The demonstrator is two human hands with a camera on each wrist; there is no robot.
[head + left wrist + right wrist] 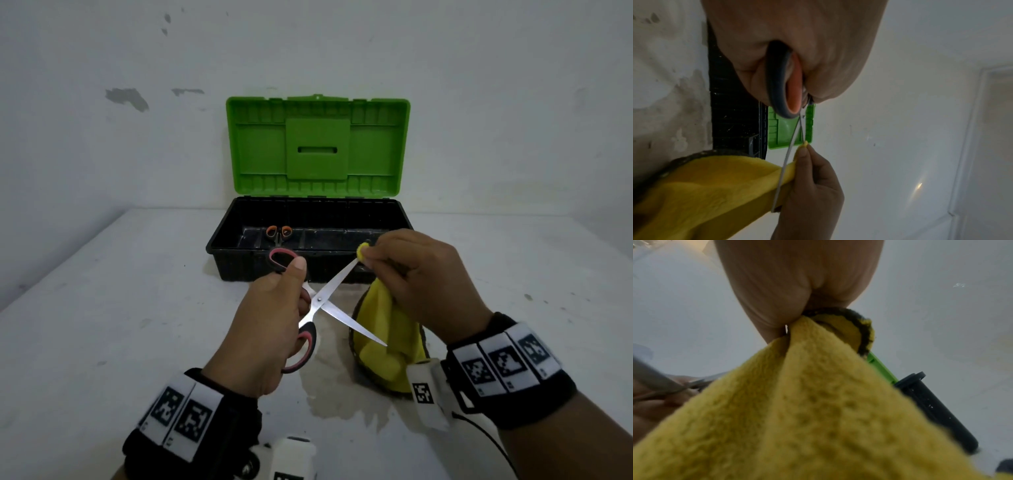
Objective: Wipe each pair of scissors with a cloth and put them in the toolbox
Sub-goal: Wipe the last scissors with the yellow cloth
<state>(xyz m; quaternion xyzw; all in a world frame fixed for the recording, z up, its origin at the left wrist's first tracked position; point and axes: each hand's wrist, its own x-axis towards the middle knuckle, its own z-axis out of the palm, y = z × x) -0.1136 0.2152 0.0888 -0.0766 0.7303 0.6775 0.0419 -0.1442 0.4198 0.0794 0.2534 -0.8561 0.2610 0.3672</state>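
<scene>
We hold the red-and-black scissors (313, 310) above the desk (102, 308) in our left hand (263, 329), fingers curled through the handle loops, blades spread wide apart. Our right hand (416, 279) pinches a fold of the yellow cloth (383, 342) around the tip of the upper blade, just in front of the open toolbox (308, 236). Orange-handled scissors (279, 233) lie inside the toolbox, toward its left end.
</scene>
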